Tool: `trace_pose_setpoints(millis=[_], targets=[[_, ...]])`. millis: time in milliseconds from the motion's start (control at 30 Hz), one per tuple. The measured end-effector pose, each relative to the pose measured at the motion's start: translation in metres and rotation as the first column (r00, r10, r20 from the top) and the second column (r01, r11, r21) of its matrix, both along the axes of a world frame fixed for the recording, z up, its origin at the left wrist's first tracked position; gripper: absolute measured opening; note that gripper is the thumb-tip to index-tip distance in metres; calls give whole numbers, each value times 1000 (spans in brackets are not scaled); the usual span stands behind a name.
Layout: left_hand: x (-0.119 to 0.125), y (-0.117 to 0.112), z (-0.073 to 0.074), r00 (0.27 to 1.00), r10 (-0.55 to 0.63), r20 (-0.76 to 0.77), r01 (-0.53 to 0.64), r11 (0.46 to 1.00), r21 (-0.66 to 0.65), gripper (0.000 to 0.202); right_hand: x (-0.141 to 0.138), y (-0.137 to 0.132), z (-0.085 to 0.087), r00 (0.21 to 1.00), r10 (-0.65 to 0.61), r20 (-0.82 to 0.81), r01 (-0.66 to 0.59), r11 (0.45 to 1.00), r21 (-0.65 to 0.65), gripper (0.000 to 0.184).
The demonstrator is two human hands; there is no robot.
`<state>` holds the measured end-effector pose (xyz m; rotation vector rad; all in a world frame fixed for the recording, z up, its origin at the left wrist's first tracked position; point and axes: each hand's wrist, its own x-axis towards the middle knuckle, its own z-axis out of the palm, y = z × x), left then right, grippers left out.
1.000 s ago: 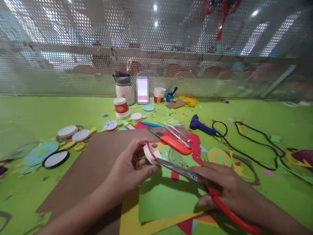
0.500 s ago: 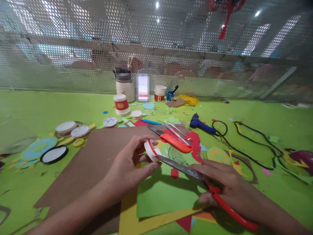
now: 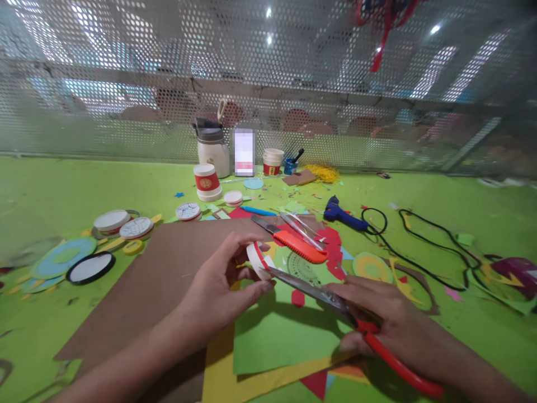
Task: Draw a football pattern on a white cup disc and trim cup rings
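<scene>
My left hand [image 3: 229,280] pinches a small white ring with a red stripe [image 3: 258,261], which looks like a cut piece of paper cup. My right hand [image 3: 381,313] is closed around red-handled scissors [image 3: 331,299]. Their blade tips touch the lower right edge of the ring. Beneath lie a green paper sheet [image 3: 272,347], a yellow sheet [image 3: 220,358] and brown cardboard [image 3: 163,280]. Just beyond the ring rests an orange utility knife [image 3: 300,246], its blade pointing away to the left. A small red paper hexagon [image 3: 297,298] lies below the scissor blades.
A blue glue gun [image 3: 346,215] with a black cord lies to the right. White discs [image 3: 111,221] and paper rings [image 3: 62,257] are on the left. At the back stand a red-and-white cup [image 3: 207,182], a jug [image 3: 213,154], a phone [image 3: 244,152] and a perforated screen [image 3: 146,84].
Both hands, the ring and the scissors hold almost the same position. The whole view has shifted very slightly.
</scene>
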<state>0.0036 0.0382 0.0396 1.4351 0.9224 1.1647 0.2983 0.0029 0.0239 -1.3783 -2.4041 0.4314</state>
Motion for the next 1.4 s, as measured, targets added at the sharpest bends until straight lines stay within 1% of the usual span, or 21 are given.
trace_pose_setpoints(millis=[133, 267, 567, 833, 933, 1133, 1400], targets=[[0, 1, 1, 1000, 4, 2, -4, 1000, -7, 43, 1, -2, 0, 999, -27, 18, 28, 998, -53, 68], [-1, 0, 0, 1000, 2, -2, -2, 1000, 9, 42, 2, -4, -1, 999, -48, 21, 50, 996, -73, 67], [-2, 2, -3, 999, -7, -54, 10, 998, 56, 41, -3, -1, 5, 999, -14, -36, 10, 995, -98, 60], [-1, -1, 1, 999, 0, -49, 2, 999, 41, 41, 0, -3, 3, 999, -29, -16, 27, 996, -82, 63], [0, -1, 0, 998, 0, -57, 1, 999, 32, 42, 1, -3, 2, 999, -40, -24, 38, 995, -91, 62], [0, 1, -5, 999, -18, -45, 20, 999, 47, 42, -2, -2, 4, 998, -9, -64, 3, 996, -90, 58], [0, 0, -4, 999, -30, -39, 31, 999, 20, 43, -2, 0, 1, 995, 5, -99, -13, 997, -82, 58]])
